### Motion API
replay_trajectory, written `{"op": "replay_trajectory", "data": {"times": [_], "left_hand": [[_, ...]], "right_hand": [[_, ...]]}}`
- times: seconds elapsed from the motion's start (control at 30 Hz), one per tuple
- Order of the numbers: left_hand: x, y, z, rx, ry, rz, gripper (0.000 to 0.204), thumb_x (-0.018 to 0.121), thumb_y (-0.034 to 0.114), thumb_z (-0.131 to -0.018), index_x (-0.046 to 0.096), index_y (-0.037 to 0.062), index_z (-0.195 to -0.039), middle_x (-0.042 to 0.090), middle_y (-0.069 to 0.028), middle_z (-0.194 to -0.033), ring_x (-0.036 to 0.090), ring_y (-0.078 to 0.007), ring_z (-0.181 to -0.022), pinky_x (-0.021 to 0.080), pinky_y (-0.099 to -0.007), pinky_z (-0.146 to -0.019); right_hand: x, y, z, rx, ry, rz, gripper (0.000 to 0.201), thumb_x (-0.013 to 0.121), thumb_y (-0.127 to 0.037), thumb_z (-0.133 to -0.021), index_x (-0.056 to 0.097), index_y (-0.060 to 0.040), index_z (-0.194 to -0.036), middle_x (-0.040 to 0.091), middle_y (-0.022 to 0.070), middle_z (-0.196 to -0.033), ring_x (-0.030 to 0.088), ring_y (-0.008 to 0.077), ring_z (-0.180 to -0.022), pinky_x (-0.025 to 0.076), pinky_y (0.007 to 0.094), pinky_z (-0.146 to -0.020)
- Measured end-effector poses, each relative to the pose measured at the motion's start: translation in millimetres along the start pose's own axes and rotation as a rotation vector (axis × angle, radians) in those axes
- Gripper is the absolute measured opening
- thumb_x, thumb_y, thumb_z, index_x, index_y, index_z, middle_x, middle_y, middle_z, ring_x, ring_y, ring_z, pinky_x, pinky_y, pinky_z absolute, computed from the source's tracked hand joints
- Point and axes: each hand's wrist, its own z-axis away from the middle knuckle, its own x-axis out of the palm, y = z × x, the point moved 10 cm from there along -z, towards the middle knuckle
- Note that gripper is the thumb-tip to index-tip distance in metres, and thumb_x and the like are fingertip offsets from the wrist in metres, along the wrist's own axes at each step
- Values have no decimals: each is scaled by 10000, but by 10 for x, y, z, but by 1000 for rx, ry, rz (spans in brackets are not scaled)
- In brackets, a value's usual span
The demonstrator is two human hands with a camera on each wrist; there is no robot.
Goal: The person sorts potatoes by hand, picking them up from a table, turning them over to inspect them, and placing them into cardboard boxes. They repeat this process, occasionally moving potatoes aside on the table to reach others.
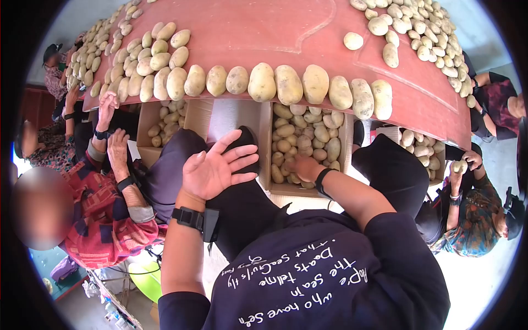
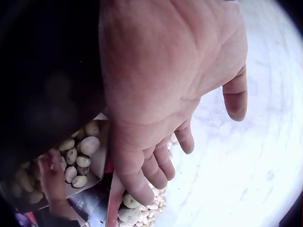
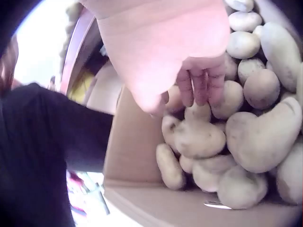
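My left hand is held palm up above my lap, fingers spread, with nothing in it. The left wrist view shows the same bare palm. My right hand reaches down into a cardboard box of potatoes. In the right wrist view its fingers point down among the potatoes, fingertips right at a pale one; the thumb hangs to the side. A row of larger potatoes lines the table edge just beyond the box.
The red table curves across the front, with potato heaps at its left and right. Another potato box stands left, one more at right. People sit on both sides, one's hands close on the left.
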Motion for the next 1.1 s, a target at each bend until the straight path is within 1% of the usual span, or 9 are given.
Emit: {"op": "replay_trajectory", "data": {"times": [0.23,0.37,0.57,0.67,0.77,0.87,0.97,1.07,1.1], "left_hand": [[-46,5,20,2,-8,15,889,596,464,-853,151,85,-1523,316,-281,-1479,320,-399,-1388,308,-598,-1092],[-35,2,20,2,-10,8,894,600,465,-852,153,75,-1520,315,-282,-1480,320,-403,-1388,305,-599,-1094],[-19,3,25,5,-24,0,894,597,466,-856,153,62,-1518,311,-283,-1482,314,-402,-1391,304,-596,-1095],[-10,6,41,12,-27,-6,885,591,463,-860,155,63,-1519,310,-283,-1483,313,-400,-1393,303,-594,-1096],[-7,12,60,23,-32,-5,874,586,458,-864,160,64,-1518,307,-286,-1484,310,-402,-1394,300,-596,-1098],[-36,3,78,29,-42,13,855,584,451,-872,168,78,-1519,302,-291,-1484,311,-409,-1392,302,-606,-1092],[-59,-1,91,28,-56,27,831,588,444,-880,177,108,-1520,297,-296,-1485,315,-415,-1389,313,-622,-1079],[-49,-1,80,29,-64,24,830,589,440,-879,179,107,-1520,297,-300,-1483,313,-418,-1389,311,-626,-1079],[-43,0,75,28,-63,24,830,590,439,-879,180,107,-1519,298,-301,-1482,313,-419,-1389,310,-627,-1080]], "right_hand": [[62,71,-79,84,17,-42,359,407,-136,-947,544,-178,-1276,543,217,-1198,566,356,-1106,485,426,-887],[-242,111,99,148,-27,-79,352,406,-133,-943,508,-169,-1278,567,179,-1175,596,349,-1050,500,418,-850],[-151,52,78,-13,194,44,377,440,-76,-906,459,-128,-1279,600,186,-1095,614,363,-996,509,435,-820],[-151,68,34,87,120,-81,339,435,-70,-903,474,-85,-1240,615,193,-1055,619,368,-980,512,435,-820],[-115,178,5,158,80,-98,316,528,-96,-875,485,-48,-1184,629,203,-1021,622,380,-970,514,428,-821],[-396,348,82,88,268,-242,405,656,-121,-803,491,-30,-1162,632,194,-951,640,339,-955,522,416,-811],[-574,843,-63,230,322,-824,487,735,-146,-758,506,-22,-1169,623,148,-920,642,259,-920,531,377,-756],[-987,953,65,283,573,-1610,399,687,-181,-822,527,-30,-1155,611,90,-887,622,193,-855,521,332,-701],[-1003,955,35,275,534,-1581,369,674,-195,-841,535,-31,-1141,611,83,-900,621,190,-853,520,327,-695]]}}
